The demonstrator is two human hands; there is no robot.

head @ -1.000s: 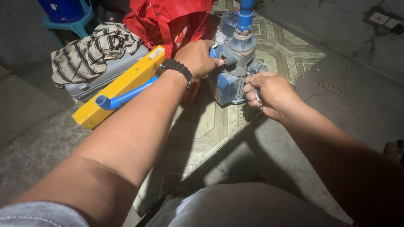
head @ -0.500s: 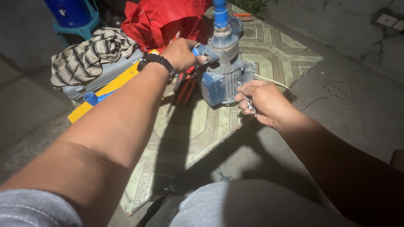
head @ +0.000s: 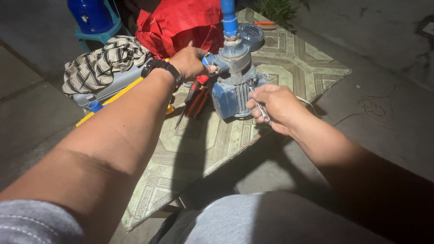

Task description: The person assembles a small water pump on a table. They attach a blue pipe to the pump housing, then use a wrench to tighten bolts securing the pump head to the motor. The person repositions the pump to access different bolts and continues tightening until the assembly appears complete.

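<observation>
A blue water pump [head: 230,92] with a blue pipe [head: 228,18] rising from its top stands on a patterned floor sheet [head: 212,140]. My left hand [head: 192,61], with a black watch at the wrist, grips the pump's side fitting. My right hand [head: 275,106] holds a small metal wrench [head: 258,106] against the front of the pump body. Red-handled pliers [head: 196,99] lie on the sheet just left of the pump, under my left hand.
Red cloth [head: 181,25] lies behind the pump. A striped cloth [head: 101,65] rests on a grey case, with a yellow level [head: 108,101] beside it. A blue container [head: 90,16] sits on a teal stool at the far left. Bare concrete [head: 384,81] lies to the right.
The view has shifted and drawn nearer to the pump. My left hand stays on the side fitting; my right hand with the wrench has come back against the pump body.
</observation>
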